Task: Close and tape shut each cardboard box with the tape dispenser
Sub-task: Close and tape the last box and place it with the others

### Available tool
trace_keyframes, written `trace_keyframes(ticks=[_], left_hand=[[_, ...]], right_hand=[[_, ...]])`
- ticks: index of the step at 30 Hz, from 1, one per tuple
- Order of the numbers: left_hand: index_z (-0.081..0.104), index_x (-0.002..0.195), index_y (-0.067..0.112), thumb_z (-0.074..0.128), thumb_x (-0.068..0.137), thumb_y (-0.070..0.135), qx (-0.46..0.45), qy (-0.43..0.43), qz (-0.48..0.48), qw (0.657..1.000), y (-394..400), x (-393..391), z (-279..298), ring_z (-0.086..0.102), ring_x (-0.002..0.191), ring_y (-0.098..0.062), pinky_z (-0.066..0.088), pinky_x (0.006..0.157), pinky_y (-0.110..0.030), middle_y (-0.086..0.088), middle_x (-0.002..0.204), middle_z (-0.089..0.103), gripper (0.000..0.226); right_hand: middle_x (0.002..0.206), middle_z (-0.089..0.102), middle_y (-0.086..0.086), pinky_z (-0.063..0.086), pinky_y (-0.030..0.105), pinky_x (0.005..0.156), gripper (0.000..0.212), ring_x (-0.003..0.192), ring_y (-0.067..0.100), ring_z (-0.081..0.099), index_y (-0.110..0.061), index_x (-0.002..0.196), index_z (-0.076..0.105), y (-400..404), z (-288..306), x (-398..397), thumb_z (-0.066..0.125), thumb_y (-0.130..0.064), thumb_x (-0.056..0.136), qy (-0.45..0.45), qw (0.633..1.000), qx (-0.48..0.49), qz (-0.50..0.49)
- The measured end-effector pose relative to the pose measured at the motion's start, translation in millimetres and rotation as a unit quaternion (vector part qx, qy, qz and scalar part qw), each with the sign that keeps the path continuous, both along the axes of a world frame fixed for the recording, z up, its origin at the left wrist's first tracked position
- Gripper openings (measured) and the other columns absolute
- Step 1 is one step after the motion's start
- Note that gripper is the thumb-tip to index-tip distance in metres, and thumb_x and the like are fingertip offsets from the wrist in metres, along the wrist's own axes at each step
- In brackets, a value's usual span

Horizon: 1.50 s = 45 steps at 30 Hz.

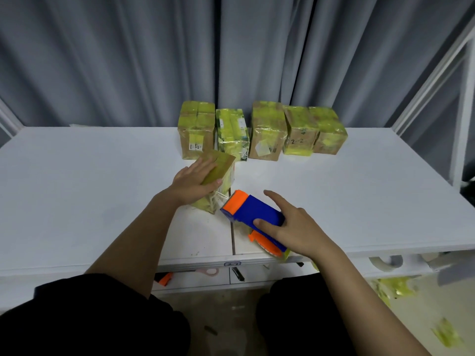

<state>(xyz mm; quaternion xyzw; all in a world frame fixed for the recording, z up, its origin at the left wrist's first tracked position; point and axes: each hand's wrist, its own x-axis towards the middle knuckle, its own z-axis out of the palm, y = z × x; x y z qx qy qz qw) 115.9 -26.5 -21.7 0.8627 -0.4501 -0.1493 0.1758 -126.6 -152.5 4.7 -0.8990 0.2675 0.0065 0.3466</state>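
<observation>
A small cardboard box point(223, 167) wrapped in yellow-green tape stands near the middle of the white table point(90, 181). My left hand point(195, 182) lies flat on its top with straight fingers, thumb on the near side. My right hand point(290, 224) grips the blue and orange tape dispenser point(253, 210), whose orange front end sits just right of the box's lower corner. A clear strip of tape appears to run from the dispenser to the box. The index finger sticks out straight along the dispenser's far side.
Several taped boxes point(267, 133) stand in a row at the table's far edge before a grey curtain. Below the near edge a shelf holds an orange tool point(164, 278), scissors and a pen. Yellow tape scraps point(395, 289) lie on the floor at right. A white frame post rises at right.
</observation>
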Motion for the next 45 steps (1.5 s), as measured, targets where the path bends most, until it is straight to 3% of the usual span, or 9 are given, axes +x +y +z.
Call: trace_keyframes(ticks=[3, 8, 14, 18, 23, 28, 36, 41, 45], left_hand=[[0.012, 0.151, 0.033, 0.043, 0.094, 0.053, 0.009, 0.040, -0.013, 0.999, 2.1, 2.7, 5.8, -0.007, 0.145, -0.006, 0.002, 0.114, -0.038, 0.014, 0.159, 0.000, 0.068], [0.016, 0.150, 0.035, 0.051, 0.091, 0.053, -0.017, 0.011, -0.003, 1.000, 1.6, 2.7, -0.1, -0.003, 0.146, -0.008, 0.005, 0.114, -0.039, 0.012, 0.159, 0.005, 0.071], [0.024, 0.148, 0.034, 0.051, 0.088, 0.058, -0.058, -0.029, 0.021, 0.998, 0.7, -1.2, -7.5, 0.003, 0.146, -0.008, 0.011, 0.111, -0.042, 0.015, 0.157, 0.013, 0.070], [0.023, 0.149, 0.032, 0.048, 0.091, 0.056, -0.054, -0.040, 0.018, 0.998, 1.8, -2.2, -9.5, 0.003, 0.146, -0.008, 0.013, 0.111, -0.044, 0.015, 0.158, 0.012, 0.067], [0.020, 0.150, 0.030, 0.044, 0.092, 0.056, -0.037, -0.050, 0.025, 0.998, 1.2, -7.1, -8.1, -0.001, 0.146, -0.008, 0.012, 0.112, -0.044, 0.015, 0.158, 0.007, 0.067], [0.015, 0.151, 0.027, 0.038, 0.093, 0.058, -0.013, -0.060, 0.039, 0.997, 1.3, -11.7, -4.7, -0.004, 0.146, -0.009, 0.014, 0.111, -0.046, 0.014, 0.159, 0.002, 0.069], [0.001, 0.152, 0.021, 0.017, 0.098, 0.055, 0.044, -0.046, 0.098, 0.993, -3.9, -22.8, -1.5, -0.013, 0.146, -0.014, 0.016, 0.111, -0.050, 0.005, 0.160, -0.009, 0.066], [-0.002, 0.152, 0.021, 0.020, 0.097, 0.057, 0.065, -0.052, 0.107, 0.991, -6.3, -26.6, 3.7, -0.015, 0.145, -0.015, 0.015, 0.111, -0.051, 0.003, 0.159, -0.012, 0.069], [-0.005, 0.152, 0.021, 0.025, 0.096, 0.059, 0.089, -0.051, 0.101, 0.990, -5.4, -27.5, 4.0, -0.018, 0.145, -0.017, 0.015, 0.111, -0.053, 0.003, 0.159, -0.015, 0.074]], right_hand=[[0.107, 0.055, -0.008, 0.051, 0.024, 0.074, 0.073, 0.083, 0.007, 0.058, -0.041, 0.145, 0.025, -6.0, 10.4, 7.6, 0.061, -0.058, 0.084, 0.031, 0.999, 0.020, 0.000], [0.118, 0.059, -0.002, 0.054, 0.031, 0.083, 0.079, 0.093, 0.014, 0.060, -0.036, 0.146, 0.026, -9.5, 15.3, 12.1, 0.066, -0.054, 0.081, 0.066, 0.998, 0.004, 0.005], [0.107, 0.063, -0.002, 0.056, 0.030, 0.080, 0.085, 0.089, 0.012, 0.063, -0.050, 0.145, 0.016, -9.8, 14.9, 17.8, 0.070, -0.032, 0.083, 0.035, 0.995, 0.084, 0.035], [0.109, 0.061, -0.006, 0.050, 0.026, 0.076, 0.069, 0.089, 0.010, 0.061, -0.042, 0.147, 0.025, -10.4, 15.5, 22.0, 0.059, -0.047, 0.088, 0.044, 0.998, 0.035, 0.006], [0.130, 0.059, -0.004, 0.048, 0.032, 0.085, 0.075, 0.110, 0.017, 0.057, -0.041, 0.144, 0.033, -8.0, 19.5, 27.9, 0.053, -0.073, 0.079, 0.042, 0.996, -0.080, -0.022], [0.139, 0.051, -0.001, 0.044, 0.031, 0.083, 0.074, 0.122, 0.022, 0.051, -0.034, 0.147, 0.033, -2.4, 33.2, 44.7, 0.055, -0.065, 0.084, 0.100, 0.982, -0.162, -0.002], [0.125, 0.058, 0.002, 0.040, 0.031, 0.076, 0.058, 0.111, 0.024, 0.057, -0.022, 0.133, 0.049, 4.6, 34.0, 69.6, 0.054, -0.057, 0.088, 0.157, 0.960, -0.233, 0.010], [0.108, 0.063, 0.002, 0.041, 0.030, 0.069, 0.048, 0.097, 0.023, 0.060, -0.019, 0.113, 0.058, 7.4, 32.3, 74.5, 0.052, -0.059, 0.087, 0.182, 0.952, -0.244, 0.024], [0.111, 0.061, 0.003, 0.041, 0.032, 0.070, 0.048, 0.101, 0.024, 0.059, -0.017, 0.118, 0.051, 14.4, 29.7, 82.9, 0.050, -0.055, 0.089, 0.181, 0.950, -0.254, 0.021]])
